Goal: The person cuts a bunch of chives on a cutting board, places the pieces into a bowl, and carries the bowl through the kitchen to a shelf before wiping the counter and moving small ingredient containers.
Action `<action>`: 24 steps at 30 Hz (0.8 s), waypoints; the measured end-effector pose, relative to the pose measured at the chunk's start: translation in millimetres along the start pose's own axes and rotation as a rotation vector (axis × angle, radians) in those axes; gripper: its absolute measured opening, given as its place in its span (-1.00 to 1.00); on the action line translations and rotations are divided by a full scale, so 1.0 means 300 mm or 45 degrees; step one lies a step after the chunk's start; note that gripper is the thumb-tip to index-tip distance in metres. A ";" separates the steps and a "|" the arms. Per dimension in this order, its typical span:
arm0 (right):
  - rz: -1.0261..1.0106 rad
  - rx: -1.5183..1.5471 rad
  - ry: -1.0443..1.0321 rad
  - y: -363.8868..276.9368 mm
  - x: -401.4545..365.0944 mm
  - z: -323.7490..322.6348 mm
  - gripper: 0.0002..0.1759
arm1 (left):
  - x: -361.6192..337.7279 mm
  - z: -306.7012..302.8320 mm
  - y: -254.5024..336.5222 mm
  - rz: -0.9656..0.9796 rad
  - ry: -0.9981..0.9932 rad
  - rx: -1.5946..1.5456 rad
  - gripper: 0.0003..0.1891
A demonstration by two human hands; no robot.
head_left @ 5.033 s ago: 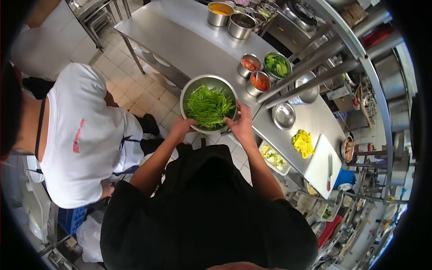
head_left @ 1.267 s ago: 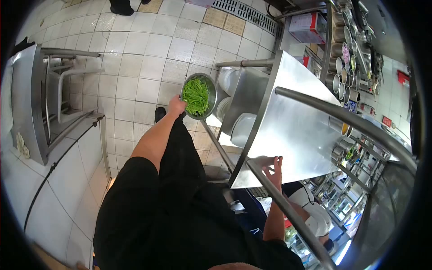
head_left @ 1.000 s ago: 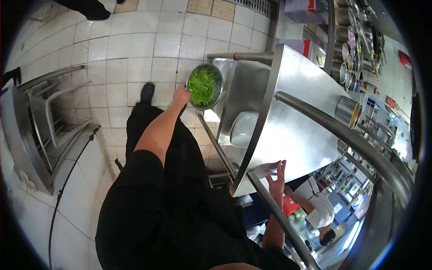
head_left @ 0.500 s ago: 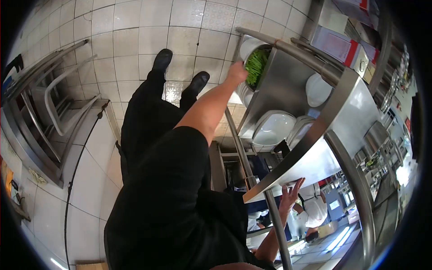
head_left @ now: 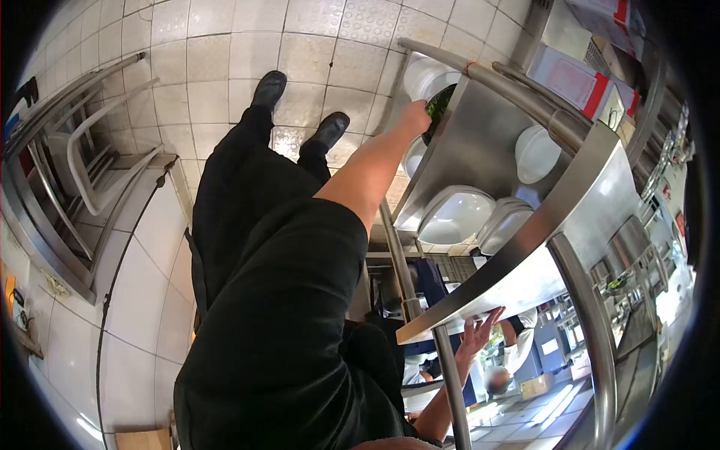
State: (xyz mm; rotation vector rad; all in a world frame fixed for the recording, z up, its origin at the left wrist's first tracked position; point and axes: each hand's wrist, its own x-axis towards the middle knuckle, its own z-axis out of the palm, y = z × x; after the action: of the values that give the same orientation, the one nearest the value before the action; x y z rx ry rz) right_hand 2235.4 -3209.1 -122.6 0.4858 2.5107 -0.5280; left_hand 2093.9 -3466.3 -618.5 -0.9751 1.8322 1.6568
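Note:
My left hand (head_left: 417, 119) is closed at the near rim of a round container holding green leafy vegetables (head_left: 439, 112); the hand and arm hide part of it. The container sits on a steel lower shelf (head_left: 480, 142), beside white bowls (head_left: 429, 77). Its greens look dark and only partly show. More white dishes (head_left: 457, 215) and a white bowl (head_left: 536, 154) stand on the same shelf. My right hand (head_left: 475, 335) rests with fingers spread against the edge of the steel tabletop (head_left: 540, 262), holding nothing.
Steel rails (head_left: 525, 94) run along the shelf. Boxes with red bands (head_left: 574, 82) stand at the upper right. A metal rack (head_left: 86, 157) is at the left. My shoes (head_left: 330, 129) are on the tiled floor. A person in white (head_left: 519, 349) stands beyond the table.
My left hand has moved right, towards the shelf, and the container of greens has shifted slightly right. Less of the greens shows. My right hand remains at the tabletop edge.

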 end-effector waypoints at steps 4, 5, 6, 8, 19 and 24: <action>-0.018 0.005 0.018 0.000 -0.004 0.001 0.00 | -0.021 0.002 -0.026 -0.001 0.014 0.005 -0.59; -0.028 0.010 0.017 -0.001 -0.004 0.003 -0.02 | -0.035 -0.013 -0.022 -0.022 0.004 0.032 -0.59; -0.054 0.005 0.037 -0.002 -0.004 0.008 -0.06 | -0.040 -0.017 -0.038 0.055 -0.023 0.097 -0.58; -0.091 -0.061 0.043 -0.005 -0.005 0.008 -0.08 | -0.033 -0.031 -0.112 0.207 -0.058 0.241 -0.56; -0.311 -0.204 -0.055 0.024 0.015 -0.027 -0.08 | -0.672 -1.034 -0.576 -0.148 0.495 0.355 -0.60; -0.366 -0.284 -0.121 0.031 0.028 -0.060 -0.05 | -1.008 -1.007 -1.022 -0.582 0.531 0.520 -0.67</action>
State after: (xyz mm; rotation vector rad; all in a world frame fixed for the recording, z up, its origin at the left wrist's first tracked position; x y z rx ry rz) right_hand 2225.4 -3191.0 -115.7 0.0150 2.5210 -0.3583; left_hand 2553.1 -3710.7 -541.0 -1.4826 1.9023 0.8106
